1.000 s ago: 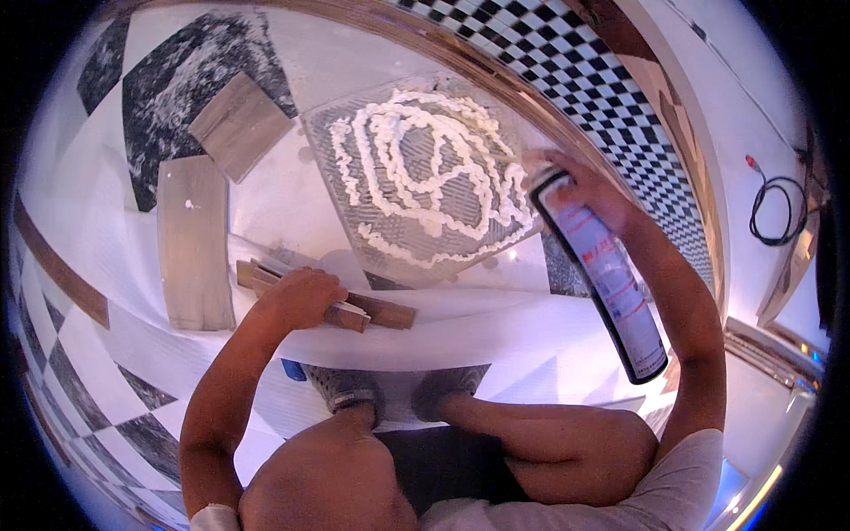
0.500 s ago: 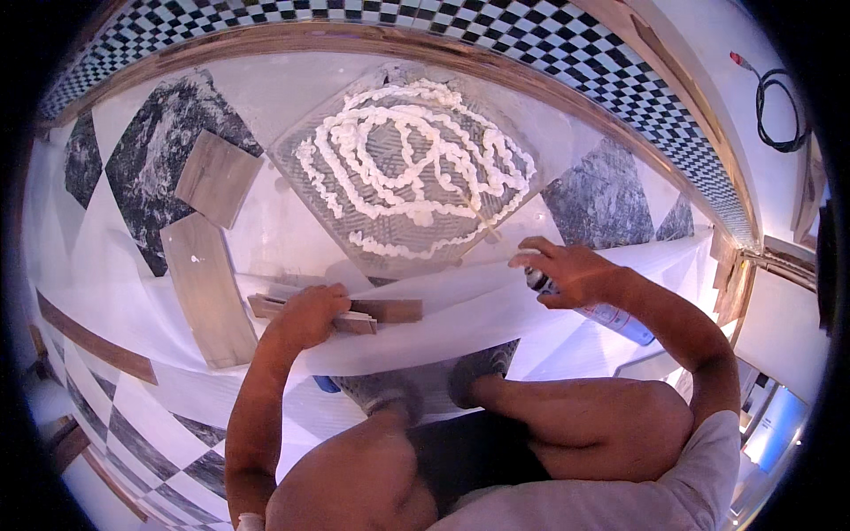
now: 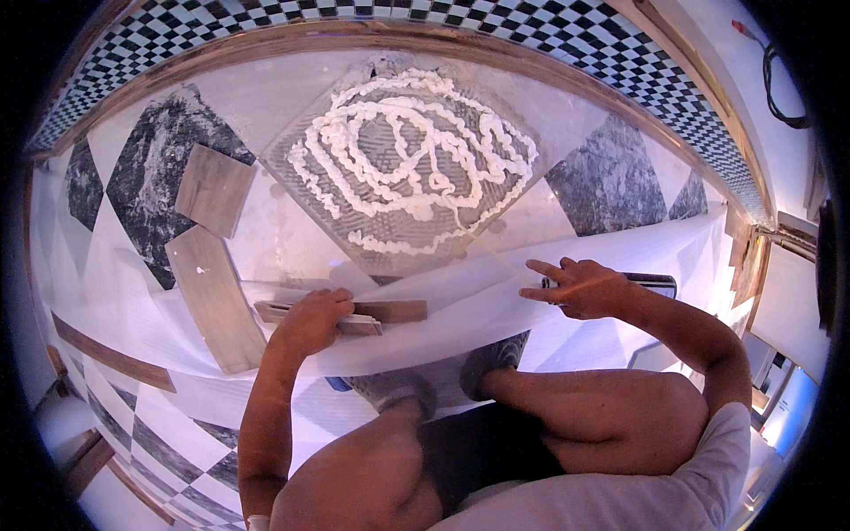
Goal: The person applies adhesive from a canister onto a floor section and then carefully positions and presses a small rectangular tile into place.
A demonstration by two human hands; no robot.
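Note:
My right hand [image 3: 589, 289] grips a spray foam can [image 3: 657, 283] lying nearly on its side. From its nozzle a thin straw points toward the floor patch, where thick white foam [image 3: 420, 212] lies in loops and wavy lines. That foam covers a square, ridged grey patch [image 3: 390, 227] between the floor tiles. My left hand [image 3: 312, 323] is closed around a small stack of short wood-look strips [image 3: 361, 326] above the white sheet. Another brown strip [image 3: 398, 311] sticks out beyond my fingers.
Two wood-look planks [image 3: 215, 299] lie to the left, partly over a black marbled tile [image 3: 168, 155]. White sheeting [image 3: 478, 288] stretches across in front of my feet. A checkered mosaic band [image 3: 522, 25] with wooden trim curves along the far side. A black cable [image 3: 772, 93] lies far right.
The can has swung from slanting toward me to nearly level, its straw now toward the foam. My right hand moved slightly right and nearer. My left hand still holds the strips.

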